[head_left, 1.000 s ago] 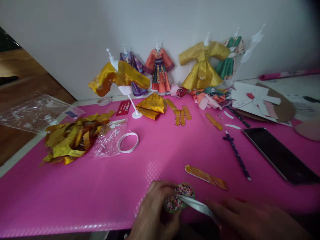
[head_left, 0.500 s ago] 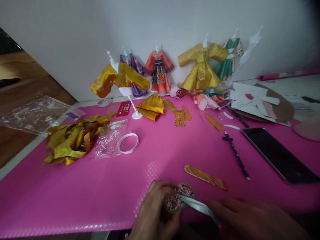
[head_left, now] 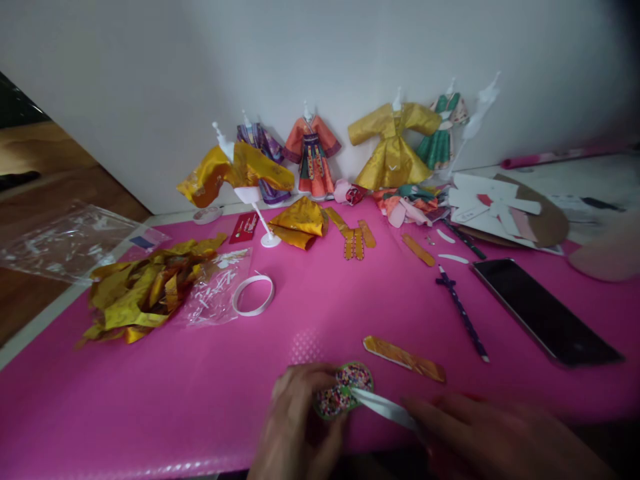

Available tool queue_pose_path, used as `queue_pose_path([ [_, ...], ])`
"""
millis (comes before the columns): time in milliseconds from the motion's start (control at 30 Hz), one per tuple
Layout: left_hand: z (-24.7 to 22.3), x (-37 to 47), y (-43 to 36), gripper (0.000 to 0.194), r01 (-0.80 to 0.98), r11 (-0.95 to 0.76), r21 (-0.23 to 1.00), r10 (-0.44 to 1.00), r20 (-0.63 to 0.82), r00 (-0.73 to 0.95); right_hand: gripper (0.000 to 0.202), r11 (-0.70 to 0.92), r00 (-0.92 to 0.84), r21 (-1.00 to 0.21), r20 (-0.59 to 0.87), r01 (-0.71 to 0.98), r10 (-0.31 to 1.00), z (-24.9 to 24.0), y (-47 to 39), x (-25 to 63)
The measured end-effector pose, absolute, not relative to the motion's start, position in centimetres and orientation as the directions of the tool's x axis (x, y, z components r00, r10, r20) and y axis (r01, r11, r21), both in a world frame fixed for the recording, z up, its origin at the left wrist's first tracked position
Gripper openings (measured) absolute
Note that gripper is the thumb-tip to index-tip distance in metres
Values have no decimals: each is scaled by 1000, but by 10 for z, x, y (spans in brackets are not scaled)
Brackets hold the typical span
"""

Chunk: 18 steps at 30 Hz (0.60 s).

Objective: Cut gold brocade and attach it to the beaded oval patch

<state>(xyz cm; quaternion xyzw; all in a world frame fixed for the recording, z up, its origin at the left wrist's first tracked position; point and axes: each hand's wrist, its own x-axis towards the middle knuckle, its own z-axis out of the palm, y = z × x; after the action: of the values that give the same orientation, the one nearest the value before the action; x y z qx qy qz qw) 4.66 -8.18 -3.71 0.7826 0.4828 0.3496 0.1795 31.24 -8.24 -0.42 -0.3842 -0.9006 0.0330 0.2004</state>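
My left hand is closed around a small green-rimmed, two-lobed piece, speckled with many colours like tiny beads. Its fingers cover part of the left lobe. From the right, my right hand grips what look like scissors. Their pale blades lie together, and the tips touch the piece near its green middle. The handles are mostly hidden in the blurred hand; a little red shows there. Just beyond the blades, a gold fabric strip with a pale edge lies on the pink table cover.
Doll-sized gowns on white stands, including an orange one and a yellow one, line the wall. Gold scraps, a clear bag and a white ring lie left. A purple pencil and a phone lie right.
Both hands, the speckled piece and the scissors have shifted slightly left in view. The table items have shifted too, as the camera moved. More green shows at the piece's middle.
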Motion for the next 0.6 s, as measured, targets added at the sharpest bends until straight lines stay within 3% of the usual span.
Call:
queue_pose_path([
  [200,-29,27,-72,24,739,-421,526,897,363,253,31,682,-632,-170,269,711,726,-4,-82,315],
  [400,-19,8,-39,18,763,-499,411,851,400,341,41,657,-645,-154,127,738,754,-4,-85,321],
  [600,-16,3,-19,16,782,-495,380,859,351,373,43,649,-628,-172,164,741,761,-6,-81,321],
])
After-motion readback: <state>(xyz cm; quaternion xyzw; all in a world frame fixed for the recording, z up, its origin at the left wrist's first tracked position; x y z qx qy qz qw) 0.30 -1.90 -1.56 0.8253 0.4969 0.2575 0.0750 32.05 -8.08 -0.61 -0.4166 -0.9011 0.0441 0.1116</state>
